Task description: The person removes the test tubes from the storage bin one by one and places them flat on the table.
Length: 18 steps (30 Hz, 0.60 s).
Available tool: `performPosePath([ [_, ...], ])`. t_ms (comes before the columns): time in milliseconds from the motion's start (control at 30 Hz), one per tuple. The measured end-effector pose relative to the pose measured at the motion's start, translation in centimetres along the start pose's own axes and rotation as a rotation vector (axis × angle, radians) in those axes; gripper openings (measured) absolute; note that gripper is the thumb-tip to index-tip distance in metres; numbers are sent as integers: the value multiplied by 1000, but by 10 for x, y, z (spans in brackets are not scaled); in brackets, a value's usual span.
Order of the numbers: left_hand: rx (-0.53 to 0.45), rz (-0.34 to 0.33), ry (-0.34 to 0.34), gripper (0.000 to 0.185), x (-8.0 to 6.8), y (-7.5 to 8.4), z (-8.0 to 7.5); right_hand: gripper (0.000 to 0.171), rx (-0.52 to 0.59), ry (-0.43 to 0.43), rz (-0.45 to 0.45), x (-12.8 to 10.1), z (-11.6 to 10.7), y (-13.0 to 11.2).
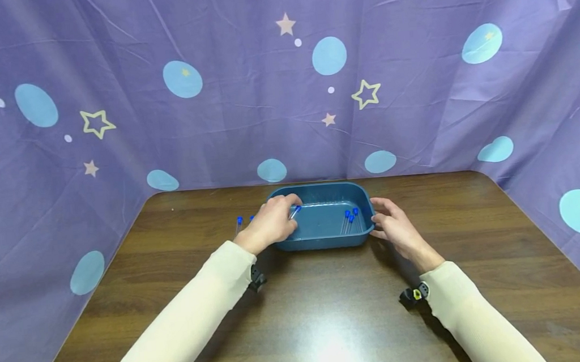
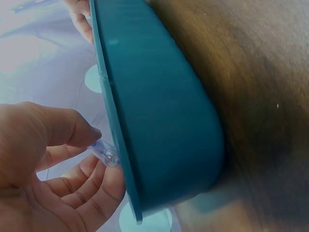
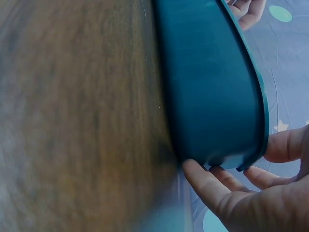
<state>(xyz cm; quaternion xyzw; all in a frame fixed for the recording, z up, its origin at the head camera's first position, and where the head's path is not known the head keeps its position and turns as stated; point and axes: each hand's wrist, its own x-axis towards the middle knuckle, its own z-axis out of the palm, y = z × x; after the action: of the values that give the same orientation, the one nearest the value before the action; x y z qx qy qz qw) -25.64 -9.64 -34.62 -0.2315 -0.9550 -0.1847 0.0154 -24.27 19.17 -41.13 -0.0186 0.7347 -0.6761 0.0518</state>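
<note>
My left hand (image 1: 271, 221) is over the left end of a blue plastic basin (image 1: 320, 243). It pinches a small clear tube with a blue cap (image 1: 296, 210) between thumb and fingers; in the left wrist view the tube (image 2: 107, 153) is partly hidden by the fingers and rim. At the basin's right end, my right hand (image 1: 397, 230) holds the rim and end wall. Its thumb (image 3: 286, 145) is by the rim and its fingertips touch the outer wall. Inside the basin, several blue-capped tubes (image 1: 351, 219) lean together towards the right.
Left of the basin, a blue-capped tube (image 1: 239, 221) is on the wooden table (image 1: 299, 299), and another blue cap (image 1: 252, 218) shows partly behind my left hand. A purple patterned curtain (image 1: 235, 140) hangs behind the table and along its sides.
</note>
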Motion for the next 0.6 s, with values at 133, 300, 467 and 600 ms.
performPosePath([
  [133, 3, -9, 5, 42, -1, -1, -4, 52, 4, 3, 0, 0, 0, 1],
  [300, 16, -35, 5, 42, -2, -5, -9, 51, 5, 5, 2, 0, 0, 0],
  [467, 21, -48, 1, 42, -4, -9, -13, 51, 4, 3, 2, 0, 0, 0],
  [600, 24, -59, 8, 42, -6, -14, -14, 51, 2, 6, 4, 0, 1, -1],
])
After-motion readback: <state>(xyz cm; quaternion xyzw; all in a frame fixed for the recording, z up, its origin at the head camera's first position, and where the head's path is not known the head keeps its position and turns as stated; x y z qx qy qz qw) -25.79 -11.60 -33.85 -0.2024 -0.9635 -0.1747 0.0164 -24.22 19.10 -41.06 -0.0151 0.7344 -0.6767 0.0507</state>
